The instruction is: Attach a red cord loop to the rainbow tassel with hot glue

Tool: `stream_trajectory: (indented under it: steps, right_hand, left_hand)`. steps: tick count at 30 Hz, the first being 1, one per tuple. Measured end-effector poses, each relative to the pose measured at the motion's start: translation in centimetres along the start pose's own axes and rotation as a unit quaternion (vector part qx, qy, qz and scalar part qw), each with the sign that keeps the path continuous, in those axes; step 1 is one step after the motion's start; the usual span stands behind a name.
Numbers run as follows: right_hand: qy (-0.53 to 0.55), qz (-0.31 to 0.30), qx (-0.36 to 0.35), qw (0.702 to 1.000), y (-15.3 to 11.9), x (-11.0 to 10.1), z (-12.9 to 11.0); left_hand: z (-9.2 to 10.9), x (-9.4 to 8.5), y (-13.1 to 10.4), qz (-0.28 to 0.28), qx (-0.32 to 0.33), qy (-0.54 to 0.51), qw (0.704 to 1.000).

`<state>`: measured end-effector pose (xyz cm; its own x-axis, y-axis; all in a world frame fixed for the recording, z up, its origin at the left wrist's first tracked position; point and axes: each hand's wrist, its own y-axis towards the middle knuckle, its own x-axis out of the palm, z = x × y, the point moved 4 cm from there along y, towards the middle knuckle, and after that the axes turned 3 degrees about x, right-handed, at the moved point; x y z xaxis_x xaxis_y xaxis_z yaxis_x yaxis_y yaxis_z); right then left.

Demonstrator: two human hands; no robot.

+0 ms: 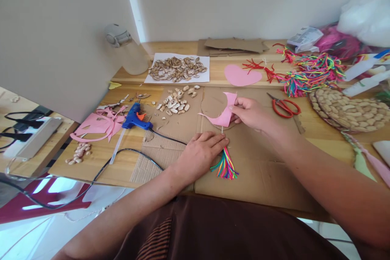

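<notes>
A pink paper scrap (224, 115) with a curved cut edge is pinched between the thumb and fingers of my right hand (245, 113), raised above the cardboard. My left hand (203, 152) lies flat, fingers stretched out, its fingertips over the top of a multicoloured yarn tassel (225, 166). The tassel's loose ends fan toward me, and a white string (222, 130) shows above the fingertips. Under both hands lies a brown cardboard sheet (250, 170). A pink paper heart (242, 75) rests farther back, and red-handled scissors (284, 106) lie right of my right hand.
Left of my hands is a blue glue gun (135, 118), its black cord crossing the table. Near it are pink offcuts (97, 124) and peanuts (79, 153). Peanut shells (176, 69) cover white paper at the back. A round peanut-shell piece (350, 109) and tassels (313, 73) lie right.
</notes>
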<state>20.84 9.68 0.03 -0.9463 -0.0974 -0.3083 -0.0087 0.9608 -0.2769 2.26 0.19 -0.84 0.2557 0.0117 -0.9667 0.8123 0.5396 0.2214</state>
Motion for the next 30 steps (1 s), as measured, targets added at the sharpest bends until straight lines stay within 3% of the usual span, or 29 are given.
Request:
stream_trajectory:
  steps: [3,9,14,18,21,25,27,30]
  right_hand:
    - [0.020,0.044,0.030,0.998,0.8,-0.1,-0.4]
    - [0.048,0.098,0.019,0.994,3.5,-0.5,-0.6]
    - [0.091,0.152,0.024,0.984,5.7,-1.7,-1.3]
    - [0.129,0.164,0.026,0.978,5.8,-2.8,-1.9]
    - [0.152,0.109,0.034,0.982,4.5,-3.0,-1.9]
    - [0.193,-0.041,0.030,0.980,1.7,-2.7,-0.9]
    - [0.160,-0.117,0.005,0.980,-0.1,-2.6,-0.4]
    - [0.026,-0.196,-0.061,0.978,-2.7,-2.7,0.4]
  left_hand:
    - [-0.1,0.2,-0.1,0.007,0.002,0.000,1.000]
    - [-0.2,0.5,-0.1,0.015,-0.002,-0.010,1.000]
    - [-0.2,0.5,-0.2,0.017,-0.006,-0.021,1.000]
    - [-0.3,0.6,-0.3,0.014,-0.010,-0.030,0.999]
    - [-0.4,0.8,-0.3,0.016,-0.013,-0.044,0.999]
    - [-0.8,0.5,-0.3,0.029,-0.027,-0.091,0.995]
    - [-1.3,0.0,-0.4,0.043,-0.043,-0.106,0.993]
    - [-2.6,-0.6,-0.1,0.043,-0.070,-0.082,0.993]
